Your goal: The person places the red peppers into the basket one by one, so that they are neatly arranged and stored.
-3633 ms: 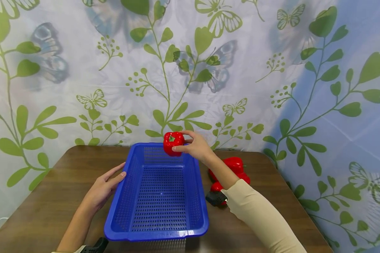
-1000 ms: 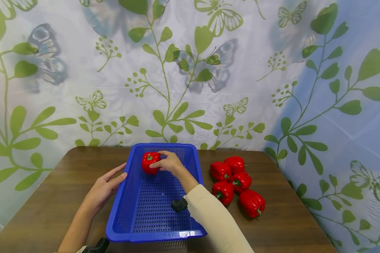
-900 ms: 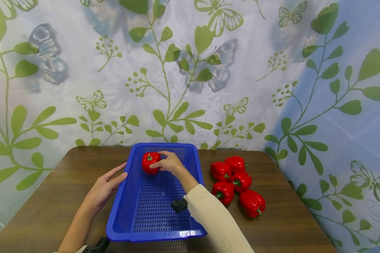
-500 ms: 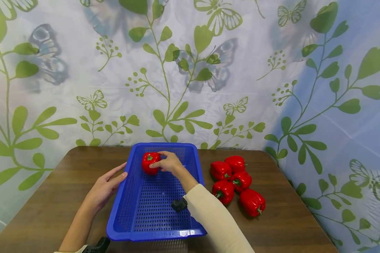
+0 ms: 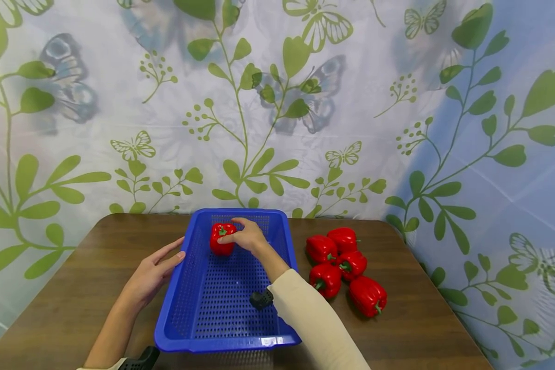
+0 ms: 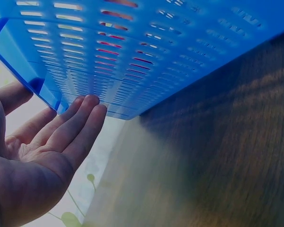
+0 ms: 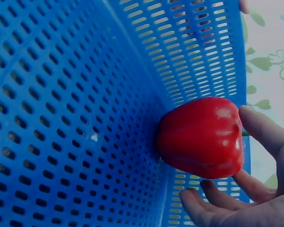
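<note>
A blue perforated plastic basket [image 5: 233, 344] stands on the wooden table, and one red bell pepper [image 5: 222, 246] sits upright against its far left inner wall, stem up. Around that bell pepper my right hand [image 5: 250, 237] is spread, thumb at its near side and index finger lifted off behind it. In the right wrist view the lower fingertips [image 7: 188, 196] stand apart from the bell pepper. My left hand [image 5: 150, 275] lies against the basket's left side, thumb at the rim. Its straight fingers [image 6: 80, 125] show beside the slotted wall in the left wrist view.
Several more red bell peppers [image 5: 368, 296] lie grouped on the table [image 5: 411, 313] to the right of the basket. A patterned cloth [image 5: 268, 103] hangs behind the table. Black wrist cameras [image 5: 261, 299] sit on both wrists.
Since the earliest frame, my right hand has carried the bell pepper from above the far rim into the basket. In the last half second its fingers loosened and the pepper shifted slightly right.
</note>
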Motion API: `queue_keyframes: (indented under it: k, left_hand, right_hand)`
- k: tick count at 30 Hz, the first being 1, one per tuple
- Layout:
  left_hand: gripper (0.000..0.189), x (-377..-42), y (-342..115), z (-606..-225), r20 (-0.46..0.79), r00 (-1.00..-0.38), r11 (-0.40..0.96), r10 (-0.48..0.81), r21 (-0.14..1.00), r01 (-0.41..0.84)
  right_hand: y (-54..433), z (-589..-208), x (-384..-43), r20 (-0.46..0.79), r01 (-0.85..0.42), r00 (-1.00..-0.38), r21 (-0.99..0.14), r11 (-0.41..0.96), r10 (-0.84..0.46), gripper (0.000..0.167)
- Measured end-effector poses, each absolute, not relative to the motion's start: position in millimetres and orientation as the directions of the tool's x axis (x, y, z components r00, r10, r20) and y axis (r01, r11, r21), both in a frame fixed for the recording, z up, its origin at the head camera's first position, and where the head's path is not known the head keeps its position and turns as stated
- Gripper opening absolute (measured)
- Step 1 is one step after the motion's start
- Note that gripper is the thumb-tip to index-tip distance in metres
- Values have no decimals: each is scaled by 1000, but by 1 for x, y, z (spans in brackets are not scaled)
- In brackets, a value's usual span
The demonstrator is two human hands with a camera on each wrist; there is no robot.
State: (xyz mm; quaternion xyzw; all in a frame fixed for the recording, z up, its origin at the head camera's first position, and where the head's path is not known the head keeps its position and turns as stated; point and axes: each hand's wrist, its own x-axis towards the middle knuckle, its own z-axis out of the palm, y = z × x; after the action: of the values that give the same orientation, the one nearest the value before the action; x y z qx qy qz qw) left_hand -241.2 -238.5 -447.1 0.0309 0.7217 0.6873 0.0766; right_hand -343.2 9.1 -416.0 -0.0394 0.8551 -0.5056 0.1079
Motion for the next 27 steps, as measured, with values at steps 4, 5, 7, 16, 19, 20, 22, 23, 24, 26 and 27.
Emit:
queue_keyframes:
  k: [4, 5, 7, 16, 19, 20, 22, 23, 24, 26, 27]
  left_hand:
    - [64, -240, -237, -448, -69, -986, 44, 153, 997, -63]
    - [64, -240, -237, -448, -69, -986, 43, 155, 997, -63]
    - [65, -239, -236, -448, -70, -985, 44, 155, 997, -64]
    - [65, -237, -236, -448, -81, -985, 49, 150, 996, -74]
    - [65, -237, -235, -447, -84, -985, 47, 148, 996, -78]
    - [64, -236, -235, -448, -84, -985, 45, 148, 996, -78]
    - [65, -236, -236, -447, -81, -985, 53, 152, 996, -74]
    - [65, -236, -236, -447, -79, -985, 52, 153, 996, -72]
    - [64, -237, -236, -447, -78, -985, 53, 152, 996, -70]
    - [65, -239, -237, -446, -78, -985, 54, 157, 996, -70]
    - [66, -240, -238, -446, -76, -984, 54, 159, 996, -69]
  right_hand:
    - [12, -414, -342, -114, 22, -982, -866, 500, -153, 75]
    - [12, -414, -342, -106, 18, -983, -864, 503, -147, 75]
    - [13, -414, -342, -88, 6, -987, -861, 509, -138, 74]
    - [14, -404, -341, 25, -80, -993, -867, 491, -118, 74]
    - [16, -396, -339, 52, -109, -990, -879, 464, -134, 73]
    - [17, -392, -338, 57, -116, -988, -882, 458, -142, 73]
    - [19, -386, -336, 62, -129, -985, -884, 449, -163, 74]
    - [21, -382, -335, 64, -135, -983, -886, 444, -170, 74]
    - [24, -379, -334, 64, -136, -983, -886, 442, -175, 74]
    - [31, -371, -333, 59, -135, -981, -889, 438, -182, 76]
    - [35, -368, -333, 55, -132, -981, -891, 434, -185, 76]
